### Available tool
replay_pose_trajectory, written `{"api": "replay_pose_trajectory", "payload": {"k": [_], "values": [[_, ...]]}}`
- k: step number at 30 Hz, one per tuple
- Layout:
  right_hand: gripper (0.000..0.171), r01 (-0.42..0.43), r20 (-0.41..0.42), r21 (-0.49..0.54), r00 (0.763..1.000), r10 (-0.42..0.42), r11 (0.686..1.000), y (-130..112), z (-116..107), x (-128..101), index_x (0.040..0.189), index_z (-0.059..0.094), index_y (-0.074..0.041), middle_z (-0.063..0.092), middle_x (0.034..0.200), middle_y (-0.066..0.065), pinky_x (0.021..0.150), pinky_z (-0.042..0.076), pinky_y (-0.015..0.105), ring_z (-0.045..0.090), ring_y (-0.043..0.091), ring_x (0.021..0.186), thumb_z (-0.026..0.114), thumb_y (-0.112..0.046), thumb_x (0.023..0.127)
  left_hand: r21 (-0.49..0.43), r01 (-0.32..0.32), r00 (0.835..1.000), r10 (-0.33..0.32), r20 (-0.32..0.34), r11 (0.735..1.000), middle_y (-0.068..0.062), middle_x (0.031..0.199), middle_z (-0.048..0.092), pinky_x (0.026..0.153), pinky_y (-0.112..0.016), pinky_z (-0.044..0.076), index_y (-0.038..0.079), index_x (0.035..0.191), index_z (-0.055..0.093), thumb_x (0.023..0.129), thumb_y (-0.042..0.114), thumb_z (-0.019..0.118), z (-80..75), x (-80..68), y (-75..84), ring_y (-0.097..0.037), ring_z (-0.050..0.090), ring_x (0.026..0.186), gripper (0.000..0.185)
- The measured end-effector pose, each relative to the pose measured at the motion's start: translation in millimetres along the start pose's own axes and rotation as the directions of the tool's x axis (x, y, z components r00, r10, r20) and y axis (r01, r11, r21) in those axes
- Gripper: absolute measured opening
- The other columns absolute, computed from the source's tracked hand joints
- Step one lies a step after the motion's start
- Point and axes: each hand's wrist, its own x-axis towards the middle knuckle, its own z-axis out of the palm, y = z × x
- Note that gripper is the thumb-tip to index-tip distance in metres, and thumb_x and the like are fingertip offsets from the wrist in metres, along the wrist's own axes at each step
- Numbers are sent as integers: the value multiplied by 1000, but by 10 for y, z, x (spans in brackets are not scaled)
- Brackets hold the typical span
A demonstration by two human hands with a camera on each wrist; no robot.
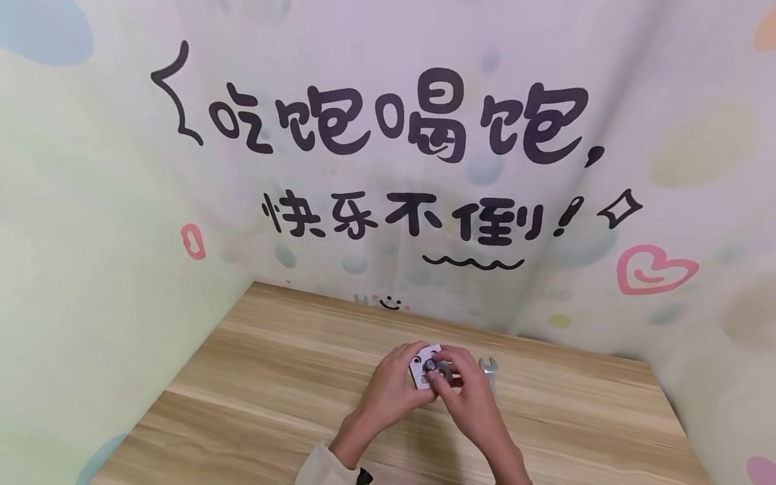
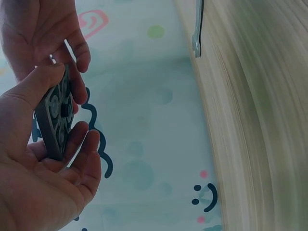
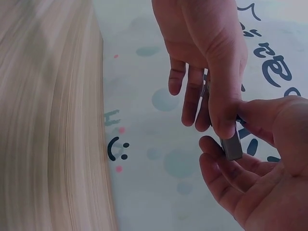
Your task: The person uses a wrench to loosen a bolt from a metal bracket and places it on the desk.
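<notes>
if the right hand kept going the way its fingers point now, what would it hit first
Probably the small white plate that the left hand holds: the right hand fingertips already sit on its face, at a dark round part.

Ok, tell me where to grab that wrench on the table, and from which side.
Grip the wrench by its bare shank, coming from above. It lies flat on the wooden table, just right of the right hand, nothing covering it, so fingers can probably pinch its narrow edges there.

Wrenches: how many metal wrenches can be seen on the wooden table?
1. A small silver open-end metal wrench lies on the light wooden table, just right of the hands; part of it is hidden behind the right hand, which could hide another.
</notes>
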Motion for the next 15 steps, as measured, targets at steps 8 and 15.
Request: {"api": "replay_pose_trajectory", "payload": {"k": [8,15], "values": [[26,51,5,-36,999,-51,998,25,-19,11,107,69,-12,64,119,8,64,52,24,67,18,88,73,3,85,-5,-18,1000,18,2,1000,-1,118,66,86,-31,50,15,128,60,73,25,86,0,13,6,-13,59,102,62],[27,39,12,-47,999,-38,998,21,-43,12,107,71,-11,65,119,6,65,50,23,63,17,93,71,4,86,-10,-26,1000,26,0,1000,-1,119,66,86,-30,51,14,128,60,73,27,87,8,12,7,-13,59,102,62]]}}
